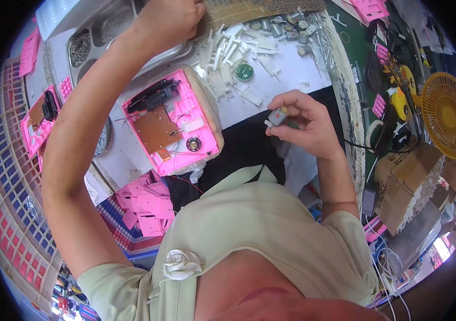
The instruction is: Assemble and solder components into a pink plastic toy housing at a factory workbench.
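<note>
Between the thumb and fingers of my right hand (313, 125) is a small metal motor (277, 116) with a white tip, held above the front edge of the work surface. My left hand (169, 21) reaches to the far side, by the compartment tray (111, 25) and a brown cardboard sheet (228, 15). Its fingers are curled closed, and whatever they may hold is hidden. An opened pink plastic casing (210, 148) lies between my arms, with a brown circuit board (155, 130), a black part (155, 95), a round metal-rimmed piece (193, 144) and thin wires inside.
White plastic parts (230, 45) and several small motors (292, 33) are spread at the back, near a green round spool (244, 72). Pink pieces (145, 200) fill a blue basket at lower left. A yellow fan (447, 115) and cardboard box (407, 182) stand right.
</note>
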